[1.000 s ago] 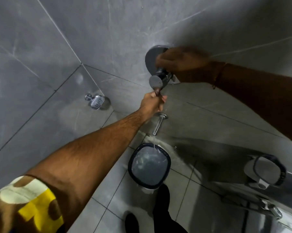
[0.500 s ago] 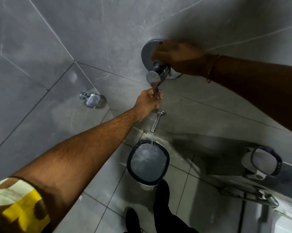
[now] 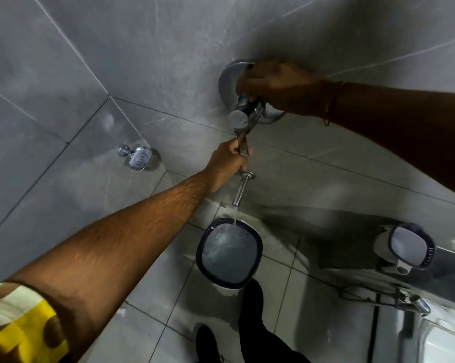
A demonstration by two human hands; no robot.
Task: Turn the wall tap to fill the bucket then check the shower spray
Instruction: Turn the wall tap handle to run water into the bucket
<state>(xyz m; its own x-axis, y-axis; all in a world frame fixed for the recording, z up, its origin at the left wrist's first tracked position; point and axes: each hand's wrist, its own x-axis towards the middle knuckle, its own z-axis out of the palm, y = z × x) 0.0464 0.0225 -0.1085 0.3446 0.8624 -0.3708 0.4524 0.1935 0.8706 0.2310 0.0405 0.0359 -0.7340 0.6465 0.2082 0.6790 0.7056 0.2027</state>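
Head view: the wall tap (image 3: 243, 111) is sitting on its round chrome plate on the grey tile wall. My right hand (image 3: 276, 87) is closing its grip around the tap body, and my left hand (image 3: 227, 163) is pinching the thin lever (image 3: 242, 142) hanging below it. Water is running from the spout (image 3: 240, 188) into the bucket (image 3: 229, 251) on the floor directly underneath, and it is looking close to full. I judge I should be easing the lever in small turns, steadying the body with the right, watching the water level against the rim. A soap dish (image 3: 140, 158) is sitting on the wall to the left, a second bucket (image 3: 408, 247) well off to the right.
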